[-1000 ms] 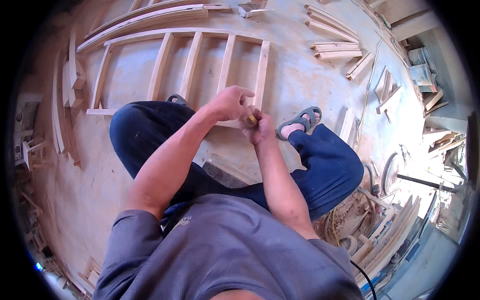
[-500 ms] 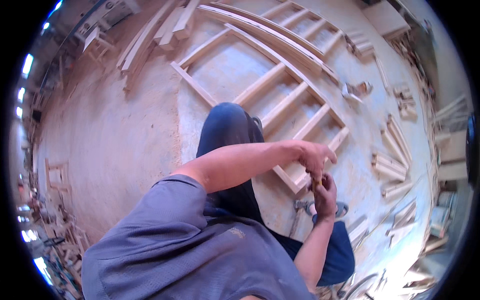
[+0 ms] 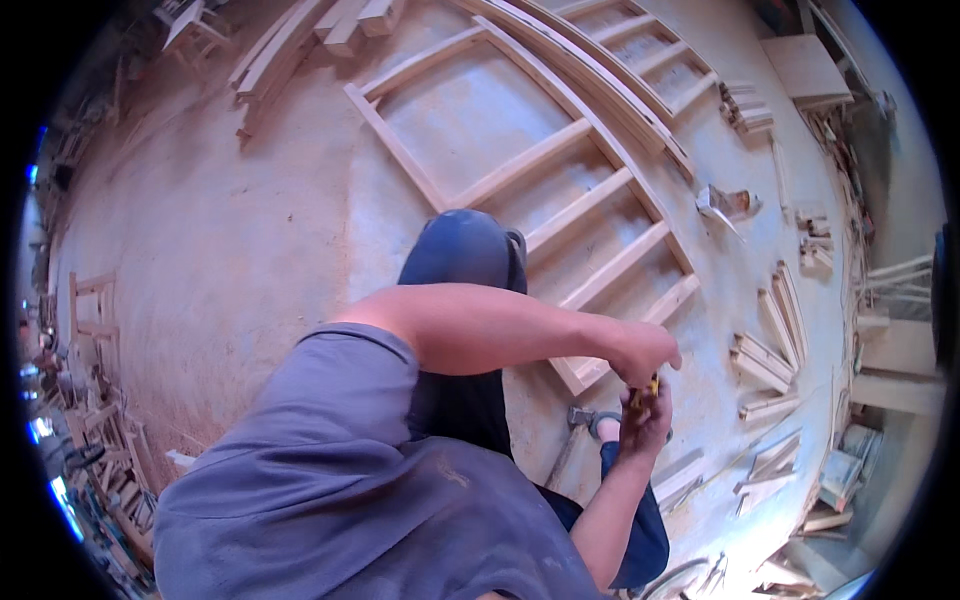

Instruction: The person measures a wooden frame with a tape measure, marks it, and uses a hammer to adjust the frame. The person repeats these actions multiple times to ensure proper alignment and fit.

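My left arm reaches across my raised knee to the right, over the near end of a wooden ladder-like frame [image 3: 592,207] lying on the floor. My left hand [image 3: 643,352] bends downward with its fingers curled, and what they grip is hidden. Just below it, my right hand [image 3: 643,420] is closed around a small yellow object [image 3: 648,392] with dark parts, too covered to name. The two hands almost touch at this object. Beneath them, beside my foot, a hammer [image 3: 578,415] stands or leans with its head up; I cannot tell which.
Long boards [image 3: 600,75] lie beyond the frame, with a second wooden frame [image 3: 655,60] behind them. Short timber pieces [image 3: 762,362] lie in groups at the right. A dustpan-like object [image 3: 727,203] sits on the floor. Beams [image 3: 275,50] are stacked at the far left.
My view has shifted a little, and both hands sit slightly lower in it. My left hand has turned further down over the yellow object. The right hand keeps its hold.
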`<state>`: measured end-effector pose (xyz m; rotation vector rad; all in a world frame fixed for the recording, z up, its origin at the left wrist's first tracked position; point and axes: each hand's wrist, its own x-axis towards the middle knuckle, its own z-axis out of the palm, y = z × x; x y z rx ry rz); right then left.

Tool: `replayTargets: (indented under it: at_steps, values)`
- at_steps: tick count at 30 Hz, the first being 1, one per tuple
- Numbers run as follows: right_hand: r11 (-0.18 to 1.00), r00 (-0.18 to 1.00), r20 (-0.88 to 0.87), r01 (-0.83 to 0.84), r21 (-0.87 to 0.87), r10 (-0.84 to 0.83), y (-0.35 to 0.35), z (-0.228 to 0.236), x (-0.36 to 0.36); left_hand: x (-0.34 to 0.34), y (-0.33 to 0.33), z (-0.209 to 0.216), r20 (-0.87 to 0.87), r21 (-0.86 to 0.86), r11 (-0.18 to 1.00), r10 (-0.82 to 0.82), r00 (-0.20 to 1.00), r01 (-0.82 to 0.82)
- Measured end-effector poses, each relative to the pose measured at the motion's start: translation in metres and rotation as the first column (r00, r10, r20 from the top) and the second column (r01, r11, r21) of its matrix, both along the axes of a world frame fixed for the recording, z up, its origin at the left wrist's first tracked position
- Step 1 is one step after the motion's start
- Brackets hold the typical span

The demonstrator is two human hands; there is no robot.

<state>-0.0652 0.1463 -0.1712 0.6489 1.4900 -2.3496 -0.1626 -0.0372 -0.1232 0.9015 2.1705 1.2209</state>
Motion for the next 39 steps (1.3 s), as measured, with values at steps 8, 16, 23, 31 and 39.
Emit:
replayTargets:
  at_steps: [8, 16, 23, 31, 39]
  values:
    - [0.989, 0.984, -0.152, -0.105, -0.107, 0.089, -0.033, 0.029, -0.032, -0.020, -0.020, 0.013, 0.295, 0.201, 0.967, 0.093, 0.951, -0.157]
    - [0.552, 0.839, 0.074, -0.418, 0.722, 0.538, 0.044, -0.004, 0.003, -0.040, -0.048, 0.049, 0.498, 0.382, 0.817, 0.212, 0.841, -0.432]
    - [0.632, 0.808, 0.573, -0.517, 0.578, 0.136, 0.259, -0.057, 0.099, -0.160, -0.199, 0.077, 0.685, 0.546, -0.265, 0.688, 0.242, -0.795]
    - [0.337, 0.684, 0.521, -0.716, 0.611, 0.510, 0.151, -0.135, 0.004, -0.161, -0.152, 0.068, -0.319, 0.598, 0.094, 0.939, -0.128, -0.796]
    - [0.443, 0.730, 0.226, -0.599, 0.667, 0.646, -0.136, -0.240, -0.187, -0.074, -0.061, 0.083, -0.564, 0.538, 0.706, 0.708, 0.426, -0.461]
